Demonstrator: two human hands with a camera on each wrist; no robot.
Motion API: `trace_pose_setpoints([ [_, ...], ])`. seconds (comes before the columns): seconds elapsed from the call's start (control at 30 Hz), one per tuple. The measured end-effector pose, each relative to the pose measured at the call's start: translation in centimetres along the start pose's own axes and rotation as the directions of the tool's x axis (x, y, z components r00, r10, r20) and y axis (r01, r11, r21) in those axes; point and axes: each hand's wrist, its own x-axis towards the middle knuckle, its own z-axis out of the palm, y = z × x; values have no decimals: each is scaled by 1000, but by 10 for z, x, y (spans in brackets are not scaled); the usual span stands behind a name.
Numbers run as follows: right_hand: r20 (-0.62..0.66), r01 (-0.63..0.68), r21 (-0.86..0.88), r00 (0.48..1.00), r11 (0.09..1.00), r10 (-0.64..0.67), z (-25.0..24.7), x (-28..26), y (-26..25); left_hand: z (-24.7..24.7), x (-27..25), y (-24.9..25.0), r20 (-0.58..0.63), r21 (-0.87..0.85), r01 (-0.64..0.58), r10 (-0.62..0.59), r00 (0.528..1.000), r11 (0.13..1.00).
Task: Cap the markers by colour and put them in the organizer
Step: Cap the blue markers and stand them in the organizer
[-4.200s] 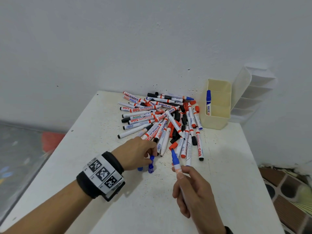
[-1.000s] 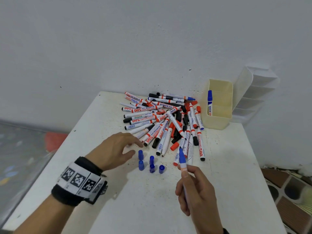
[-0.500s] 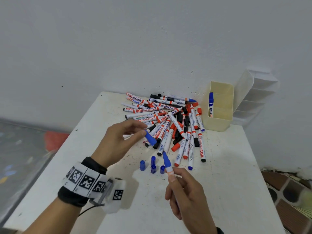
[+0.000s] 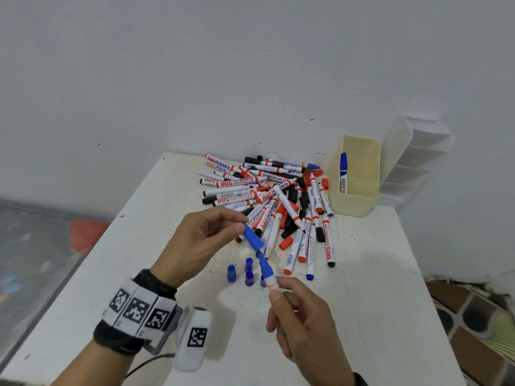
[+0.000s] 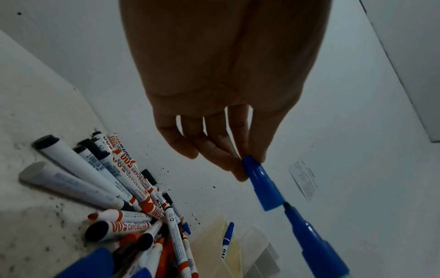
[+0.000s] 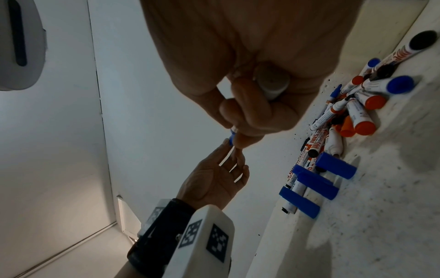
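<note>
Now brought together above the table, no longer apart as half a second ago: blue cap (image 4: 253,238) lined up with the tip of the blue marker (image 4: 267,270), open end just meeting the nib. Nearest, right hand (image 4: 303,327) gripping the marker's white barrel, fingers curled round it, thumb and forefinger pinching just below the blue collar, nib pointing up and away. Just beyond, left hand (image 4: 195,243) pinching the closed end of the cap between thumb and fingertips (image 5: 238,169), remaining fingers loosely spread; banded wrist camera (image 4: 192,341) hanging beneath that forearm. Below the hands, lying and standing on the white table (image 4: 376,302): loose blue caps (image 4: 246,273), close together, near the front edge of the pile. Farther back, sprawling across the table toward the wall: pile of markers (image 4: 264,196), red, black and blue, some capped, some bare, with loose red and black caps mixed in. Farthest, at the back right corner beside the wall: cream organizer (image 4: 359,201), holding one capped blue marker (image 4: 343,174) leaning upright against its left wall, and a clear tiered tray (image 4: 412,162) just behind it.
</note>
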Motion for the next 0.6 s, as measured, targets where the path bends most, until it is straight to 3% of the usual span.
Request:
trace_pose_setpoints([
  [0.13,-5,2,-10,1000,1000,-2,0,1,1,-3,2,2,-33,1,3,-3,999,1000],
  [0.3,-23,28,11,999,1000,-27,1,3,-1,13,-5,2,128,48,40,-45,991,998],
  [0.47,-71,65,-2,995,998,-65,4,5,-2,25,-11,1,72,-21,21,-20,997,1000],
  [0.6,-66,40,16,997,999,-38,4,9,-1,26,-8,0,76,43,19,-22,997,999],
])
